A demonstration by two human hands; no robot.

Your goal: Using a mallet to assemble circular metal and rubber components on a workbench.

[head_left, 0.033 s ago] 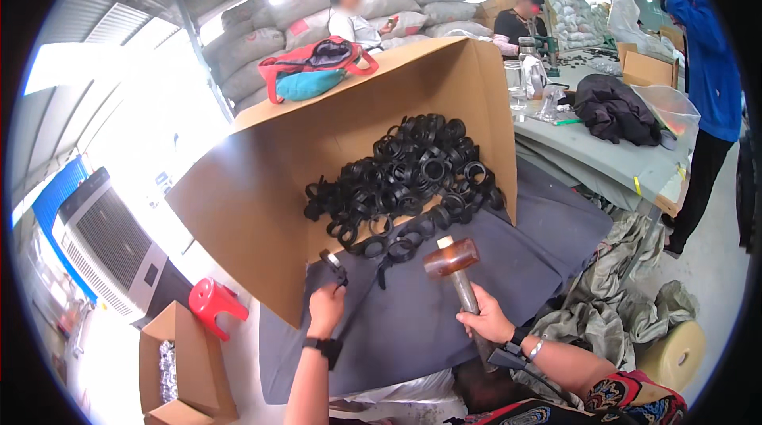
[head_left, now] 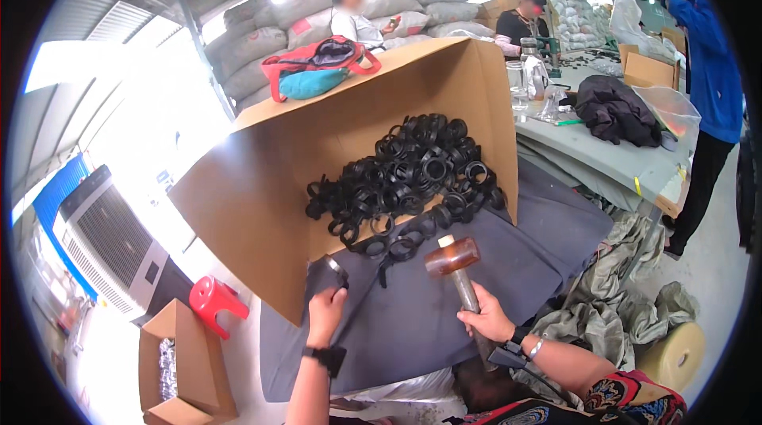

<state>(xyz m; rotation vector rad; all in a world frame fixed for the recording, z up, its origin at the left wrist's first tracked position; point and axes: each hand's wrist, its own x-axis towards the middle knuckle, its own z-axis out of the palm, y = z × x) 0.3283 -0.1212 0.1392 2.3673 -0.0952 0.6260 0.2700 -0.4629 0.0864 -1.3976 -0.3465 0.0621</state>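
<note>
My left hand (head_left: 325, 315) pinches one small black ring (head_left: 336, 273) between the thumb and fingers, and it sticks up past my fingertips. The ring is round and dark, with a bright, shiny patch on its side; it is small and a bit blurred, so I think that patch is light on its inner face, but I can't be sure. My right hand (head_left: 486, 318) is wrapped around the handle of a mallet (head_left: 452, 257). The mallet's head is fat and round like a little barrel, red-brown and shiny, and a pale stub of wood pokes out of its top. The handle is grey-brown and runs down through my fist. The head is up past my right fingers, to the right of the ring I pinch and well apart from it. Ahead of both my hands is a big heap of black rings (head_left: 417, 167), all tangled and piled on each other, some showing their round holes. The heap sits in a big cardboard box (head_left: 238, 211) with its wide mouth facing me, and some rings spill out toward my hands onto a dark grey cloth (head_left: 413, 322). The cloth spreads out under my hands. Off to the left of my left hand is a red stool (head_left: 213, 304).
</note>
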